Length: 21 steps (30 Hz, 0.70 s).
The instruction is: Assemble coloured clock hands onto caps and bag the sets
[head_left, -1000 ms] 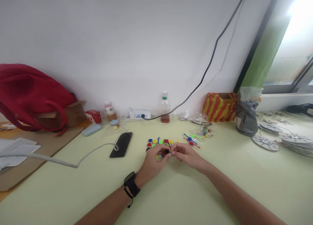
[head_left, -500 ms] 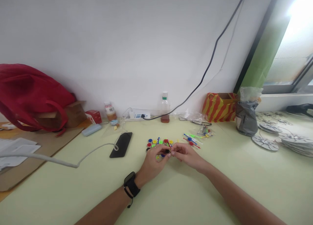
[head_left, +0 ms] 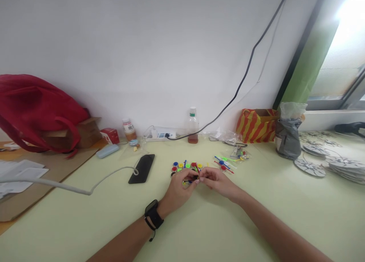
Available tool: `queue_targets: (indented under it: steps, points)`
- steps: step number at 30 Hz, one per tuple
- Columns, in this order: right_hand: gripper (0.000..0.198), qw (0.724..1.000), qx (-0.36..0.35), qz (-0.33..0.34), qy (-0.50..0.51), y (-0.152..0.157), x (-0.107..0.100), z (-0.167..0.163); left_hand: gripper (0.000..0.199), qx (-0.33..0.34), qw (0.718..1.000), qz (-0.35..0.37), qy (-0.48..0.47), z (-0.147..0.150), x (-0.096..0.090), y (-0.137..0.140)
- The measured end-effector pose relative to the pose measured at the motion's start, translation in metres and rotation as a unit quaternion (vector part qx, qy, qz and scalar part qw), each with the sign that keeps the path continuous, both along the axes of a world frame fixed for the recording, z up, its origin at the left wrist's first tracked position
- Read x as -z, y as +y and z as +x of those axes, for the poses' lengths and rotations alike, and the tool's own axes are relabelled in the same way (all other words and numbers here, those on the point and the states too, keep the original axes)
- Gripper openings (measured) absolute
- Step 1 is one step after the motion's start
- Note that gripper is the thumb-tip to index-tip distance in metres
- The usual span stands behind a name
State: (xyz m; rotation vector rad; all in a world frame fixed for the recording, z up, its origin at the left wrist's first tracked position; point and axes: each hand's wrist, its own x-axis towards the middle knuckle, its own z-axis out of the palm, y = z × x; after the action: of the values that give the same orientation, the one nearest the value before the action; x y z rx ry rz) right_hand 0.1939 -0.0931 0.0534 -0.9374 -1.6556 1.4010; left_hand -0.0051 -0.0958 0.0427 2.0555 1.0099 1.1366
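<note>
Small coloured parts (head_left: 188, 166), stacked discs (head_left: 346, 170) and a power strip (head_left: 172, 135) are occupying a table (head_left: 216, 228), indicating an indoor workspace.

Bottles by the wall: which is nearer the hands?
The green-banded bottle, beyond the left hand and right hand; the lettered bottle stands farther left, by the red box.

The bare left hand (head_left: 180, 187) partly hides a small black piece (head_left: 195, 177), its shape unclear; the red fabric bag (head_left: 37, 106), far left, is cut off.
</note>
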Motion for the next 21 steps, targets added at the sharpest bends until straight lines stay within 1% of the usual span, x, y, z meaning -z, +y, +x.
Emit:
queue_targets:
  steps: [8, 21]
  points:
    - [0.048, 0.999, 0.021, -0.017, 0.026, -0.0001, 0.0016, -0.0024, 0.015, 0.011, 1.0, 0.002, -0.008, 0.0001, 0.0019, -0.0013]
    - [0.045, 0.999, 0.007, -0.026, 0.021, 0.001, 0.0049, -0.0015, 0.015, 0.018, 1.0, -0.005, 0.005, 0.0005, -0.0004, -0.0032]
